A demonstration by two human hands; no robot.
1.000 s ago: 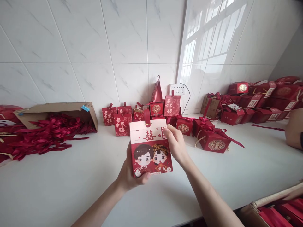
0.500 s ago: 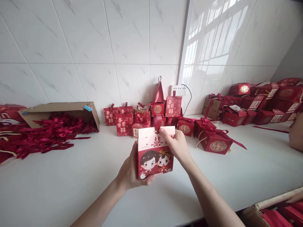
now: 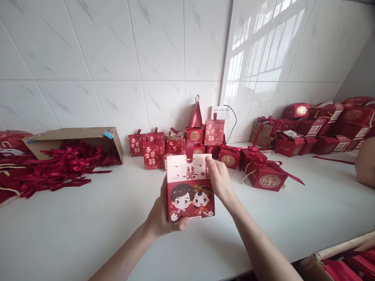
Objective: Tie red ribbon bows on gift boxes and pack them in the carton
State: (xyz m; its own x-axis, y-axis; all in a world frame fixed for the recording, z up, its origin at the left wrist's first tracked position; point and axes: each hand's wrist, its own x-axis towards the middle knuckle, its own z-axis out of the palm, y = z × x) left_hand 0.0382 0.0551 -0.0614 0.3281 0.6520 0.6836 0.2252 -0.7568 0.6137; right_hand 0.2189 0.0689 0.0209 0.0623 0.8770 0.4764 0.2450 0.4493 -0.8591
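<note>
I hold a red and pink gift box (image 3: pixel 190 189) with a cartoon couple on its front, upright above the white counter (image 3: pixel 88 226). My left hand (image 3: pixel 160 214) wraps round its lower left side and bottom. My right hand (image 3: pixel 219 180) grips its upper right corner, thumb on the front. A short red ribbon loop (image 3: pixel 189 150) sticks up from the box's top.
Several small red gift boxes (image 3: pixel 181 142) stand against the tiled wall behind. A tipped cardboard carton (image 3: pixel 73 136) spills red ribbons (image 3: pixel 55 166) at left. More red boxes (image 3: pixel 319 128) pile up at right, near another person's arm (image 3: pixel 365 162). An open carton (image 3: pixel 340 259) sits at the lower right.
My right hand moved from the box's top at the ribbon back to its upper right corner. The box tilted slightly and now faces me more squarely.
</note>
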